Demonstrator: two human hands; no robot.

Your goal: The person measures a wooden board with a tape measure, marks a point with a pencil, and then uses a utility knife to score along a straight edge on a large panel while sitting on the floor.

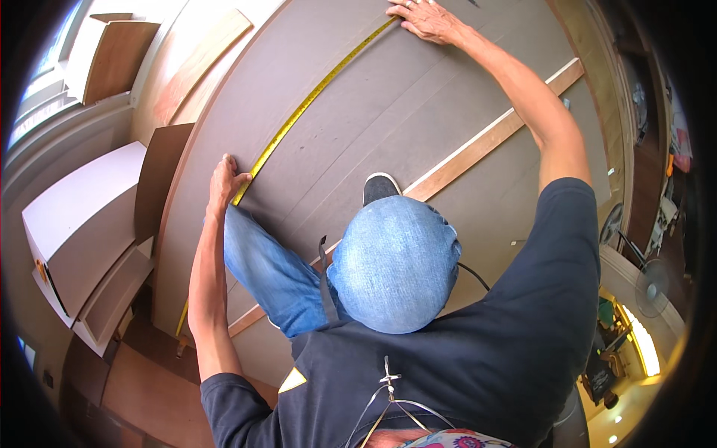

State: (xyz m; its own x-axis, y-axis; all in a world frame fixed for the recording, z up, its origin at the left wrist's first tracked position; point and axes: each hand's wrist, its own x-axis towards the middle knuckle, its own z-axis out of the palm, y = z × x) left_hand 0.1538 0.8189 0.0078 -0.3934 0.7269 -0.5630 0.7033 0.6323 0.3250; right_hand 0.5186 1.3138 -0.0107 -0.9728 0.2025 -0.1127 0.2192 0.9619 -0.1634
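A yellow tape measure blade (314, 97) runs diagonally across a large grey board (336, 145). At its far end, my right hand (427, 21) lies over the board with its fingers closed at the blade's tip. Nearer, on the left, my left hand (225, 181) pinches the blade, its thumb against the yellow edge beside the board's left side. More of the tape shows low at the left, past my left forearm; the tape's case is not visible. My bent, denim-covered knee (396, 265) rises in the middle, hiding part of the board, with a dark shoe (382, 187) beyond it.
A long wooden strip (485, 142) lies diagonally across the board, partly hidden by my knee. White cabinet boxes (86, 216) and brown wood panels (119, 60) stand along the left. A fan (651, 287) stands at the right.
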